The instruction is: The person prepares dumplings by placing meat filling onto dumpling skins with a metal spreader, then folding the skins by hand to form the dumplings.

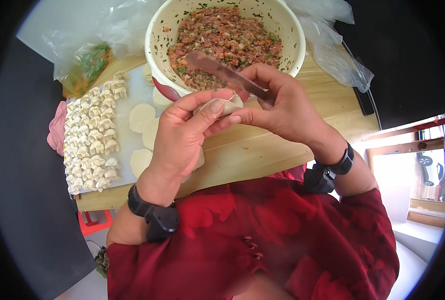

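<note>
A dumpling (228,106) with its wrapper folded over is held by my left hand (178,125), thumb on top and fingers around it. My right hand (290,107) pinches the dumpling's right edge between thumb and fingertips. That same hand also grips a flat-bladed spreader (222,72), its blade pointing up and left over a large white bowl (150,47). Minced meat filling (225,32) with green and orange bits lies in the bowl. Round dumpling wrappers (142,117) are spread left of my left hand, partly hidden by it.
Rows of folded dumplings (90,137) cover the left side of a pale board (125,100). A pink cloth (57,127) lies beyond them. Clear plastic bags (332,50) flank the bowl, and a bag with greens (92,62) sits back left. The wooden tabletop (262,150) runs underneath.
</note>
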Available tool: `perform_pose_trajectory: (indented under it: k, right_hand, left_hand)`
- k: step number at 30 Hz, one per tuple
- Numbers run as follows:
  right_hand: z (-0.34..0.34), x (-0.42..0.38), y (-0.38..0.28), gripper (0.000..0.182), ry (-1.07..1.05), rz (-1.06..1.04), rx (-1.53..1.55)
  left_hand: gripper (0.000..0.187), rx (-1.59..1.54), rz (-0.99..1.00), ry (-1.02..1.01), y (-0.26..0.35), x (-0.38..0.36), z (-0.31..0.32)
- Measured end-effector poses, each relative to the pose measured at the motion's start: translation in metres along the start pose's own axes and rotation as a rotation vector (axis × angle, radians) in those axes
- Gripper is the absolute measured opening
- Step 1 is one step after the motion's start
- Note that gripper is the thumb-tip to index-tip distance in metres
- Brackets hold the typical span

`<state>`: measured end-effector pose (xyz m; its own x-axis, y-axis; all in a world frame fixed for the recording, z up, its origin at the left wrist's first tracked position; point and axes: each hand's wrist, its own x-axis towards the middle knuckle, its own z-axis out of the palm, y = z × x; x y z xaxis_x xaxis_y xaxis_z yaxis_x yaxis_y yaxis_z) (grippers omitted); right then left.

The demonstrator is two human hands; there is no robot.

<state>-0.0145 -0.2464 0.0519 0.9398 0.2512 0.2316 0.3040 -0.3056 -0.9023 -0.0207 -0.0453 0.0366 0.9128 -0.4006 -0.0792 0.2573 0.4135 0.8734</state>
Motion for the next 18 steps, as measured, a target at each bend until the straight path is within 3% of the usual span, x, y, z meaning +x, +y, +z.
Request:
perform_pose_trajectory:
  k: [4, 8, 13, 18]
  right_hand:
    - [0.001, -0.003, 0.005, 0.026, -0.042, 0.074, -0.002]
    - [0.005, -0.006, 0.009, 0.019, 0.041, -0.029, 0.063]
    - [0.013, -0.007, 0.01, 0.017, 0.137, -0.084, 0.126]
    - [0.011, -0.009, 0.007, 0.017, 0.088, -0.011, -0.027]
  left_hand:
    - [0.027, 0.119, 0.031, 0.013, -0.001, 0.001, -0.001]
    - [0.029, 0.222, 0.154, 0.132, 0.001, 0.002, 0.008]
    - [0.027, 0.264, 0.151, 0.102, -0.003, 0.001, -0.007]
    - [0.021, 0.237, 0.187, 0.13, -0.008, 0.003, -0.006]
